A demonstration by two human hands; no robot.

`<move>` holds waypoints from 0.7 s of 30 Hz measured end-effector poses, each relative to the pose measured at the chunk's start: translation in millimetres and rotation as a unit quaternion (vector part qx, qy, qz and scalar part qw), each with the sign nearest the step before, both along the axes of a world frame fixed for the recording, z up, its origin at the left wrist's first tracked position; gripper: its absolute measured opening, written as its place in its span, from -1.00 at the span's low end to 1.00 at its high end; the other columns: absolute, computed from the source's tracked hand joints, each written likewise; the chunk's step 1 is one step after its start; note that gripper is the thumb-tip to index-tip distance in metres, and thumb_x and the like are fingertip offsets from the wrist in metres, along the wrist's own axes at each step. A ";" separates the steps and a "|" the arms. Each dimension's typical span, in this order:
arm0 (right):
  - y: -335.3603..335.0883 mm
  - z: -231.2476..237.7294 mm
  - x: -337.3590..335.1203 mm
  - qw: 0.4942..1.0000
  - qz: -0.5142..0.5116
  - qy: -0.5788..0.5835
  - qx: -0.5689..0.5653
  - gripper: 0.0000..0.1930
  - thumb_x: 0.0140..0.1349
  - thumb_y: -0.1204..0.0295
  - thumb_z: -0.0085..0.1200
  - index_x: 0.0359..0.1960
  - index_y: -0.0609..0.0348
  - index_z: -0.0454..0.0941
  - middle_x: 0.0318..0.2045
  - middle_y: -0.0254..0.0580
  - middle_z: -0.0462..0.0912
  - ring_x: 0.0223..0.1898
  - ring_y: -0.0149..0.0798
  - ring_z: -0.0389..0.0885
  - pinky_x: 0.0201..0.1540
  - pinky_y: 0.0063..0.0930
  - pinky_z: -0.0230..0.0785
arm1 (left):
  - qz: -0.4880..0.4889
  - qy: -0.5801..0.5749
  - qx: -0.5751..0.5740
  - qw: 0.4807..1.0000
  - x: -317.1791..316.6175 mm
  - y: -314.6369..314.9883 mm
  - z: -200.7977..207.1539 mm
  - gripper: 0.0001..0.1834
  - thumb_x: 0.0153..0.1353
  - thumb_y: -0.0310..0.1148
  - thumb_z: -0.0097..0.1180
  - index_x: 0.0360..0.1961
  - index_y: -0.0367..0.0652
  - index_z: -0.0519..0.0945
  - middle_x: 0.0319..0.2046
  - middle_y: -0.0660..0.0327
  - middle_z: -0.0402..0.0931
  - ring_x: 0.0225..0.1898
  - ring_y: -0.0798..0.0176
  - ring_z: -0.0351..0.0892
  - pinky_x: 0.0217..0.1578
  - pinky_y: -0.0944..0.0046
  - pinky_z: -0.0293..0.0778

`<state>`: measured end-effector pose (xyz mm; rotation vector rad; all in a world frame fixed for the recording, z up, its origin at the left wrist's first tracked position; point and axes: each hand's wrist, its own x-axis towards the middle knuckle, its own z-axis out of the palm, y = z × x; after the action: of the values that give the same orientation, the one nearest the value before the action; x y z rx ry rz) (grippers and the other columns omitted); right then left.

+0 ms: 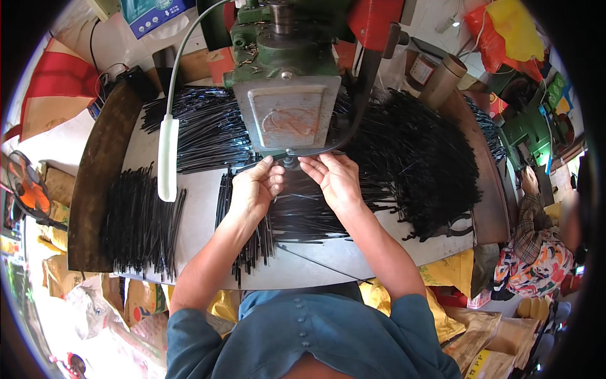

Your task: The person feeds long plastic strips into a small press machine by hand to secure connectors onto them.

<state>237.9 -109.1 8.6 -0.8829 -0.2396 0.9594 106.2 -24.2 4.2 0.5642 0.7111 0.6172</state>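
Your hands meet at the foot of the green press [284, 69], just under its grey metal faceplate [287, 117], where a small round fitting [289, 161] sticks out; both pinch something thin and black there, though it is too small to tell what exactly. Your left hand [255, 189] is curled, thumb and forefinger tips pressed together near the fitting. Your right hand [334, 180] is more spread, fingers narrowed toward the same point. Under your wrists lies a loose fan of thin black rods [303, 215], glossy and straight, spread over the pale grey table [202, 252]. A tidier bundle of rods [246, 246] runs beside your left forearm, reaching the near edge. Farther left another flat heap [139, 221] lies well apart, with bare tabletop between. To your right a big tangled mound of rods [416, 170] crowds the table up to its rim, leaving little room there. A white lamp bar [167, 158] on a grey bent neck hangs over the left half. A dark curved metal lip [98, 183] bounds the table's left side. Beyond, a metal cylinder [442, 82] stands at the far right, a blue box [151, 16] sits top left, and red and yellow bags [505, 31] hang top right. Another person in a patterned top [536, 259] sits at the right. Brown paper sacks [486, 347] lie on the floor.
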 end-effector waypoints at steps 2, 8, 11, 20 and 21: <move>0.8 0.5 -0.6 1.000 -0.004 0.005 -0.010 -0.89 0.18 0.54 -0.21 -0.37 0.36 0.31 -0.34 0.08 0.47 -0.28 -0.05 0.52 -0.19 -0.29 0.45 | 0.015 0.001 0.001 1.000 1.9 -3.3 2.1 -0.84 0.10 -0.36 -0.04 -0.44 -0.27 0.45 -0.59 0.18 0.48 -0.65 0.36 0.42 -0.61 0.42 0.37; 0.1 -0.2 -2.4 1.000 0.001 0.000 0.000 -0.90 0.17 0.54 -0.21 -0.38 0.36 0.31 -0.35 0.06 0.46 -0.28 -0.04 0.52 -0.21 -0.30 0.46 | 0.001 0.005 0.007 1.000 -2.2 0.1 -1.5 -0.82 0.10 -0.34 -0.03 -0.45 -0.27 0.46 -0.58 0.18 0.50 -0.64 0.40 0.43 -0.63 0.47 0.38; 2.0 -2.1 -2.0 1.000 0.005 -0.003 -0.003 -0.89 0.17 0.53 -0.20 -0.37 0.37 0.31 -0.34 0.07 0.46 -0.28 -0.04 0.52 -0.21 -0.31 0.47 | 0.010 0.014 0.006 1.000 -1.1 -0.3 0.0 -0.83 0.10 -0.36 -0.03 -0.46 -0.27 0.45 -0.58 0.17 0.49 -0.64 0.39 0.43 -0.63 0.45 0.38; -5.1 -6.2 7.3 1.000 0.022 -0.008 -0.009 -0.83 0.16 0.50 -0.17 -0.40 0.41 0.41 -0.43 0.02 0.52 -0.37 -0.13 0.56 -0.31 -0.38 0.50 | -0.008 -0.006 0.002 1.000 3.9 -3.2 -5.7 -0.85 0.10 -0.38 -0.03 -0.42 -0.27 0.43 -0.57 0.16 0.48 -0.61 0.36 0.44 -0.58 0.43 0.38; -4.7 -5.0 7.6 0.999 0.032 -0.004 -0.025 -0.82 0.14 0.48 -0.13 -0.40 0.42 0.41 -0.44 0.01 0.52 -0.40 -0.15 0.57 -0.34 -0.40 0.49 | -0.017 -0.016 -0.002 1.000 2.3 0.4 -10.7 -0.86 0.09 -0.38 -0.02 -0.42 -0.24 0.44 -0.55 0.16 0.49 -0.59 0.36 0.45 -0.58 0.44 0.37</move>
<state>245.5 -113.9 3.6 -0.9286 -0.2538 1.0258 108.6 -23.8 -6.5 0.5610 0.6712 0.5924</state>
